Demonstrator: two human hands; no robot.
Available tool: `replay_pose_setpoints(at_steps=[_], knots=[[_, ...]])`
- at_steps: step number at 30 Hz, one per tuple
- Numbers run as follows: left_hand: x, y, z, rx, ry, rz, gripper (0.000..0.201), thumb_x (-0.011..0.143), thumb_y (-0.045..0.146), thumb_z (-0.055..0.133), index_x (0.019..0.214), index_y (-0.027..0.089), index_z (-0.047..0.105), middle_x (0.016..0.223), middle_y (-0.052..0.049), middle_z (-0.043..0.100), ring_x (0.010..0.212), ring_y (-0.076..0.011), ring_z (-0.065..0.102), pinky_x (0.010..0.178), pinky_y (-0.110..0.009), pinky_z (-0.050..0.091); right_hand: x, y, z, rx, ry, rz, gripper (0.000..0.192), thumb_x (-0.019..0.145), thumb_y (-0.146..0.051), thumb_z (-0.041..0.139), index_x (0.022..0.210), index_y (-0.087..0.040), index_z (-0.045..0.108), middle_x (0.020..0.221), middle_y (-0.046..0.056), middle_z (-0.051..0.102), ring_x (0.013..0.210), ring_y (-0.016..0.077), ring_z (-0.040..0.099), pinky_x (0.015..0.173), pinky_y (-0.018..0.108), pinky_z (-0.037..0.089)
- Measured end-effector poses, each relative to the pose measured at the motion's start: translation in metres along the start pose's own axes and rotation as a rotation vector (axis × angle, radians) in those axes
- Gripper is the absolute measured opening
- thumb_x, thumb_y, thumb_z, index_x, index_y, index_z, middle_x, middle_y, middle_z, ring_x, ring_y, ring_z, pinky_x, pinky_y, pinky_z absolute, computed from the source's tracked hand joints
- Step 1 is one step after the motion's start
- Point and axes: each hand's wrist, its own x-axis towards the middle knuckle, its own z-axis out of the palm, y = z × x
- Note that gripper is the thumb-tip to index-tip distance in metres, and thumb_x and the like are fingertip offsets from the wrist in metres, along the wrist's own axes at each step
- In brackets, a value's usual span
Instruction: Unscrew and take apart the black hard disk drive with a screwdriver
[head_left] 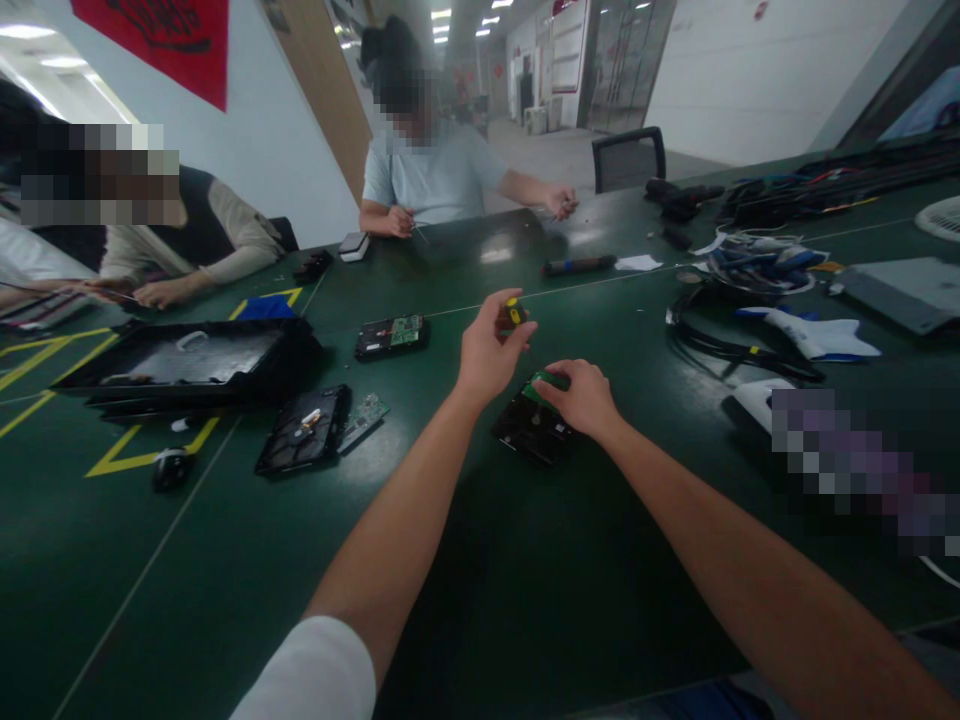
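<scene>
A black hard drive with a green circuit board lies on the dark green table in front of me. My right hand rests on top of it, fingers on the green board. My left hand is raised just above and to the left of the drive, closed on a small screwdriver with a yellow and black handle. The screwdriver's tip is hidden by my fingers.
Another hard drive lies further back, and an opened drive with a loose board sits at the left. A black tray stands at the far left. Cables pile at the right. Two people sit across the table.
</scene>
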Motion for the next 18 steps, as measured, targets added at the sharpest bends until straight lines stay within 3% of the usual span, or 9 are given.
replay_pose_setpoints(at_steps=[18], knots=[[-0.0006,-0.0045,0.0006,0.027,0.002,0.001,0.051,0.093,0.017,0.074,0.140,0.031,0.060,0.116,-0.004,0.073,0.097,-0.0187,0.074,0.070,-0.028,0.069,-0.0004,-0.0009,-0.0006,0.009,0.003,0.009,0.039,0.099,-0.050,0.070,0.126,-0.024,0.077,0.129,0.011,0.076,0.117,0.0328,0.068,0.100,0.047,0.050]])
